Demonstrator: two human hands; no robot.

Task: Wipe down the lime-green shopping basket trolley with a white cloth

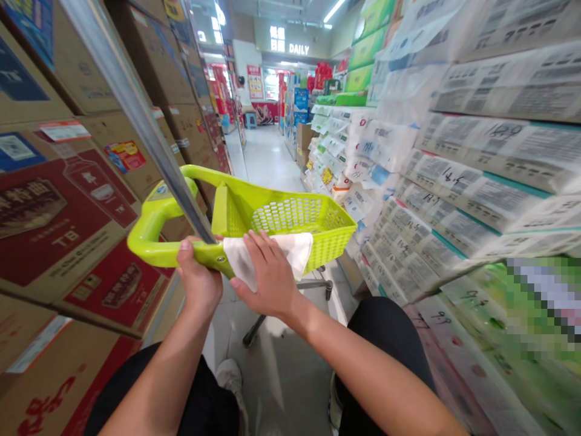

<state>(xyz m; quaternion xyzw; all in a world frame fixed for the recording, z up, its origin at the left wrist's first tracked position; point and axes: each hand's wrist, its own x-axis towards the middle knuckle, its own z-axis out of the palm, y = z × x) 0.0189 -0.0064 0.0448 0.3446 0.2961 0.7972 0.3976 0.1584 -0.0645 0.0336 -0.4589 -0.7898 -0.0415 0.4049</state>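
Clasped around the near edge of the lime-green perforated plastic cart basket [338, 233], my left hand [200, 281] held beside a slanting silver metal pole [149, 121]; my right hand [270, 275] lay spread over a white cloth [299, 249] against its side. I saw it between brown cardboard cartons [77, 60] and stacked white-wrapped packs [490, 136].

- Shopping cart [221, 212]: lime-green plastic on metal legs with casters, standing side-on.
- Basket [329, 254]: perforated walls, open upward, extending to the right.
- Handle [141, 236]: a thick, glossy, rounded loop at the cart's left end.
- Cloth [299, 251]: white, partly covered, draped over the basket's near side, its right part hanging in soft folds.
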